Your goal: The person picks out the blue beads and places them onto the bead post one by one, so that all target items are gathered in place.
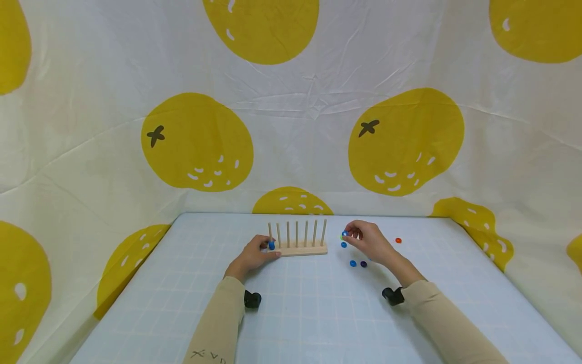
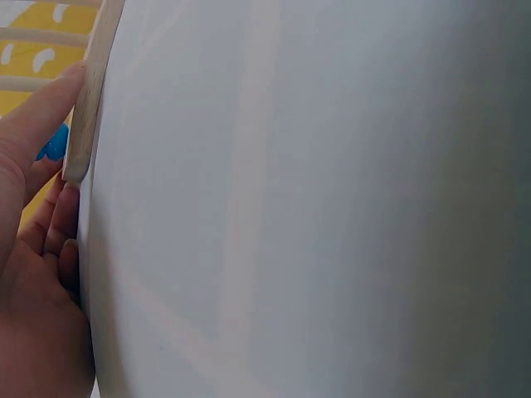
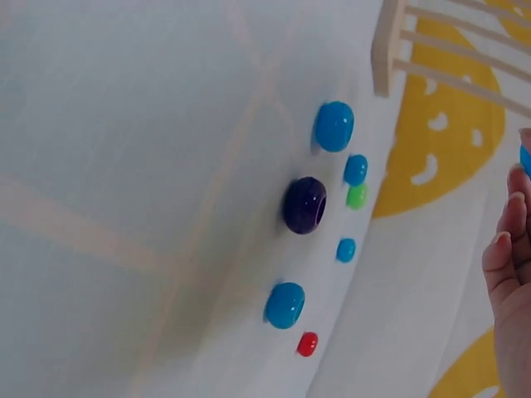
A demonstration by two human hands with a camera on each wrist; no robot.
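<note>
A wooden peg rack point(image 1: 302, 251) with several upright pegs stands near the table's far side. My left hand point(image 1: 254, 255) grips its left end, thumb along the front of the base and the other fingers behind. Blue beads point(image 1: 272, 245) sit low on the leftmost peg, beside that hand; the left wrist view shows blue point(image 2: 56, 143) partly hidden behind the thumb. Right of the rack, my right hand point(image 1: 370, 242) pinches a blue bead point(image 1: 345, 233) between thumb and fingertips, raised over the table. Only an edge of this held bead point(image 3: 526, 159) shows in the right wrist view.
Loose beads lie under and around the right hand: several blue ones point(image 3: 334, 127), a dark purple one point(image 3: 304, 205), a green one point(image 3: 357, 196) and a red one point(image 3: 308, 344). A patterned curtain point(image 1: 300, 151) hangs behind the pale checked table point(image 1: 291, 313).
</note>
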